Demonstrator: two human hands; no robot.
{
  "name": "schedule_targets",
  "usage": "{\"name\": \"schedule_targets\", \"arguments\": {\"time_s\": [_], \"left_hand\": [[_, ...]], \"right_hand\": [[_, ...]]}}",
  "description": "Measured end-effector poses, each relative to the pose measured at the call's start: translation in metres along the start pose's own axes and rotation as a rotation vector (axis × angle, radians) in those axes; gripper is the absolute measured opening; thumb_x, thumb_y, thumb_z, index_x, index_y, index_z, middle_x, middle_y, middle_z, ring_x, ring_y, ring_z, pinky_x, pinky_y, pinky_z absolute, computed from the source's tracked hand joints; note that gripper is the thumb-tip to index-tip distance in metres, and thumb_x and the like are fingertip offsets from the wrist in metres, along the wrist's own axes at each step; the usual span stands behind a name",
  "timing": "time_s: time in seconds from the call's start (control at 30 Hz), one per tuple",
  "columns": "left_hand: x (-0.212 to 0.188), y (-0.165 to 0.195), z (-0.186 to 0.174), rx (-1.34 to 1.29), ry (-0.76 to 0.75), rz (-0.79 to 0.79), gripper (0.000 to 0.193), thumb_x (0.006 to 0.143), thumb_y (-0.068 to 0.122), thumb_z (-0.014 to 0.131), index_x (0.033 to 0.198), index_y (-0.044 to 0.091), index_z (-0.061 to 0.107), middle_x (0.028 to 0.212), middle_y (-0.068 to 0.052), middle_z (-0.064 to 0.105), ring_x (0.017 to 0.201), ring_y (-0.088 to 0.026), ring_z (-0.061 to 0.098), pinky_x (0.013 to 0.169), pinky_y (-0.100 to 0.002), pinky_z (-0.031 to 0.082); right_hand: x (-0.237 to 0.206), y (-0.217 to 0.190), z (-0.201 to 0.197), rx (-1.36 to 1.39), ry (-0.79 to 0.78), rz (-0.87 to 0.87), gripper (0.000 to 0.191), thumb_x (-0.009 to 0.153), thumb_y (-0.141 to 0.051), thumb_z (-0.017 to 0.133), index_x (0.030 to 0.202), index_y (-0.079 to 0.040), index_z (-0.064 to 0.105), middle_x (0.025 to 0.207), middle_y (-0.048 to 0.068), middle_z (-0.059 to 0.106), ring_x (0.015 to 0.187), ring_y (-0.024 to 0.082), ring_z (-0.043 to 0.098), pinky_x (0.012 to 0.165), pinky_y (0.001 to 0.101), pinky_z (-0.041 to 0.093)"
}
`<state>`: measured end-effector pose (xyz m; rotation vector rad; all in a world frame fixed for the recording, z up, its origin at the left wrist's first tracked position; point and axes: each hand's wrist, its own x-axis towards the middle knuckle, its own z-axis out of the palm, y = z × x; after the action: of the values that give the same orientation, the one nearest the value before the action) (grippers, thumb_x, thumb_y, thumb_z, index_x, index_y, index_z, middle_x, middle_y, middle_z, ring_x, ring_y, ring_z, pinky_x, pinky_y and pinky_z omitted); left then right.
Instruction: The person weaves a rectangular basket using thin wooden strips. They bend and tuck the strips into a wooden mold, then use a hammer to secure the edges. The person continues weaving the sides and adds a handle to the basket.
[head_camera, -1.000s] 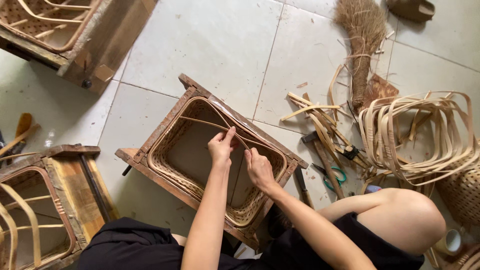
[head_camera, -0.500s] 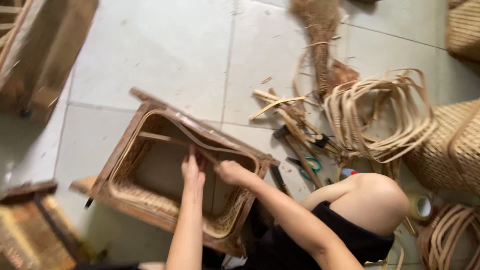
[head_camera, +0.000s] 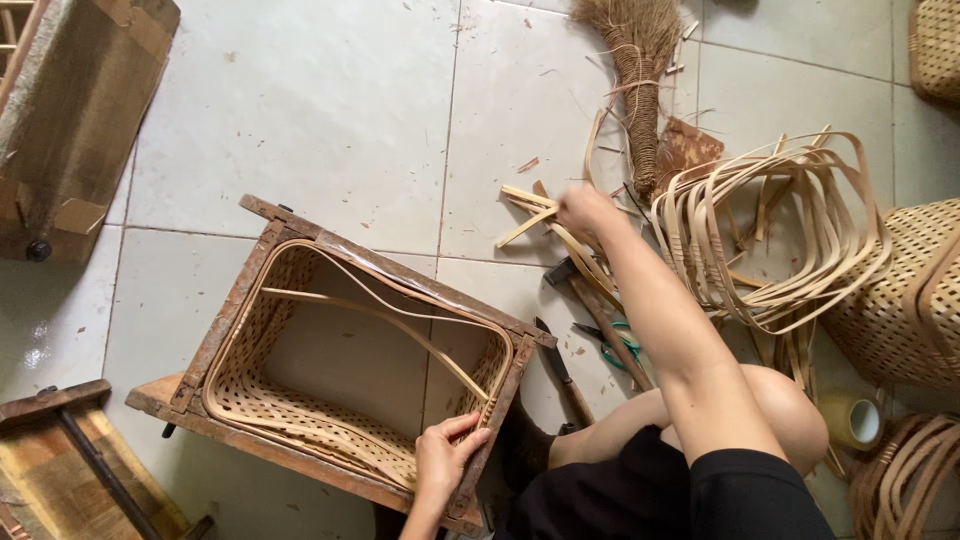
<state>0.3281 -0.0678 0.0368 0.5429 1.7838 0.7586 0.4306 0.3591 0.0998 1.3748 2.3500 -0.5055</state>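
At far left, a wooden mould block (head_camera: 80, 110) lies on the tiled floor (head_camera: 330, 110), with a second wooden frame (head_camera: 70, 450) at the lower left corner. Centre-left: a rectangular wooden frame (head_camera: 390, 268) holds a partly woven bamboo basket (head_camera: 300, 425), its rim formed by a looped bamboo strip (head_camera: 400, 330) that also crosses the opening diagonally. The left hand (head_camera: 445, 460) rests on the near right corner of the frame, fingers curled together over the rim strip, thumb pressed against the basket's inner edge. Just right of the frame, a knife (head_camera: 560, 365) and scissors with green handles (head_camera: 615, 345) lie on the floor beside the person's bent knee (head_camera: 790, 410). Centre-right: the right hand (head_camera: 585, 210) reaches out over a scatter of cut bamboo strips (head_camera: 530, 205); fingers closed on the strips, though the exact grip cannot be told. Beyond it lie a fibre broom (head_camera: 640, 60), a bundle of bent bamboo hoops (head_camera: 800, 230), and, at far right, a finished woven basket (head_camera: 900, 300) and a roll of tape (head_camera: 850, 418).
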Motion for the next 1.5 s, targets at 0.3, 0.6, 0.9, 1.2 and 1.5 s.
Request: {"name": "schedule_targets", "arguments": {"time_s": [0.3, 0.6, 0.9, 1.2, 1.5], "left_hand": [[0.018, -0.016, -0.004, -0.186, -0.113, -0.106, 0.044, 0.069, 0.015, 0.092, 0.110, 0.006, 0.081, 0.100, -0.008, 0.084, 0.089, -0.014, 0.079, 0.085, -0.029, 0.062], [0.032, -0.029, 0.004, -0.164, -0.028, 0.005, 0.045, 0.065, 0.021, 0.096, 0.106, 0.008, 0.082, 0.097, -0.006, 0.083, 0.087, -0.013, 0.079, 0.083, -0.028, 0.063], [0.034, -0.030, -0.003, -0.069, -0.037, 0.096, 0.043, 0.065, 0.028, 0.095, 0.104, 0.014, 0.083, 0.096, -0.003, 0.082, 0.089, -0.013, 0.078, 0.085, -0.029, 0.060], [0.010, -0.009, -0.015, -0.006, 0.053, 0.145, 0.034, 0.068, 0.028, 0.094, 0.099, 0.018, 0.084, 0.097, -0.002, 0.080, 0.086, -0.018, 0.077, 0.083, -0.032, 0.060], [-0.012, 0.014, -0.012, 0.282, 0.228, 0.423, 0.016, 0.093, 0.022, 0.074, 0.108, 0.019, 0.080, 0.107, -0.008, 0.076, 0.092, -0.026, 0.075, 0.079, -0.041, 0.064]], "right_hand": [[-0.024, -0.009, 0.083, -0.199, 0.340, 0.200, 0.032, 0.094, -0.021, 0.069, 0.120, -0.007, 0.055, 0.113, 0.025, 0.067, 0.084, 0.039, 0.074, 0.069, 0.0482, 0.062], [-0.074, -0.006, 0.109, 0.203, 0.525, 0.501, 0.071, 0.089, -0.050, 0.079, 0.134, -0.002, 0.054, 0.127, 0.027, 0.061, 0.120, 0.046, 0.057, 0.102, 0.0561, 0.047], [-0.109, -0.001, 0.098, 0.125, 0.119, 0.607, 0.067, 0.087, -0.038, 0.078, 0.141, -0.009, 0.052, 0.134, 0.018, 0.060, 0.124, 0.037, 0.055, 0.100, 0.0580, 0.045], [-0.106, -0.033, 0.049, 0.533, -0.042, 0.229, 0.042, 0.098, -0.018, 0.063, 0.138, -0.006, 0.062, 0.111, 0.022, 0.064, 0.097, 0.031, 0.061, 0.083, 0.0426, 0.051], [-0.170, -0.083, -0.071, 1.115, 0.124, -0.185, 0.034, 0.097, -0.018, 0.058, 0.129, -0.009, 0.065, 0.116, 0.011, 0.072, 0.094, 0.013, 0.073, 0.080, 0.0255, 0.064]]}}
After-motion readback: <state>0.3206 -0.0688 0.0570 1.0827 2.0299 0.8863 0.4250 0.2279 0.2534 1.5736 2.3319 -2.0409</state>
